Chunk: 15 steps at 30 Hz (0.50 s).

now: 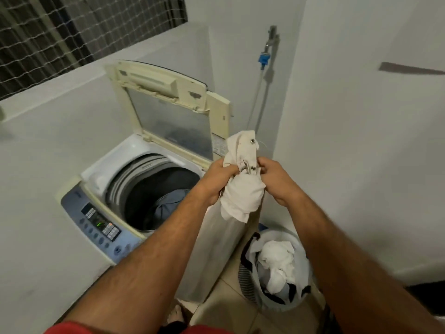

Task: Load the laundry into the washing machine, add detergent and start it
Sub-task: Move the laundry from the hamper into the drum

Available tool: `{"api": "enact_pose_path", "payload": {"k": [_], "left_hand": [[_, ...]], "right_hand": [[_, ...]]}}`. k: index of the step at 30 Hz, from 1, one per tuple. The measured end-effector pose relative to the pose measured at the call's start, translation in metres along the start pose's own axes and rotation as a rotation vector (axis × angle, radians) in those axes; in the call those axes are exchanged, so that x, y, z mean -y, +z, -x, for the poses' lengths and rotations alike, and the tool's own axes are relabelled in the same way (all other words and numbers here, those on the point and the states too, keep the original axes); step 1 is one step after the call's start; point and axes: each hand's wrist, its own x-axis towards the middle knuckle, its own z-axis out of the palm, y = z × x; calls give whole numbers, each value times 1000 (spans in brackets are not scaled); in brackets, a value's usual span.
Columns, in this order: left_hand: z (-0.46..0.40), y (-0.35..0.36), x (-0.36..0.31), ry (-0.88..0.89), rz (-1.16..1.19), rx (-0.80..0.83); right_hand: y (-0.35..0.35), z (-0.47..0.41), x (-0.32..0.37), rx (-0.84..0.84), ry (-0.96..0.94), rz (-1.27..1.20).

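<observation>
A top-loading washing machine (101,169) stands at the left with its lid (166,109) raised. Dark grey-blue clothes (166,203) lie in its drum. To the right of the drum I hold up a cream-white garment (240,201) with metal snaps. My left hand (218,179) grips its left side and my right hand (277,182) grips its right side near the snaps. On the floor at the lower right stands a pale laundry basket (302,297) with white and dark clothes (277,261) in it.
The control panel (101,222) at the machine's front shows a green light. A tap with a blue hose fitting (265,57) hangs on the back wall. White walls close in on the left and right. The floor is beige tile (226,307).
</observation>
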Motion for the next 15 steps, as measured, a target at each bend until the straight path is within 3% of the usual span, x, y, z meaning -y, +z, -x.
{"api": "enact_pose_path", "payload": {"k": [3, 8, 15], "left_hand": [[4, -40, 4, -1, 80, -26], [7, -110, 13, -153, 196, 34], [-30, -205, 23, -211, 216, -159]], "right_hand": [[36, -20, 8, -62, 5, -61], [105, -61, 16, -86, 18, -145], [184, -116, 3, -75, 58, 1]]}}
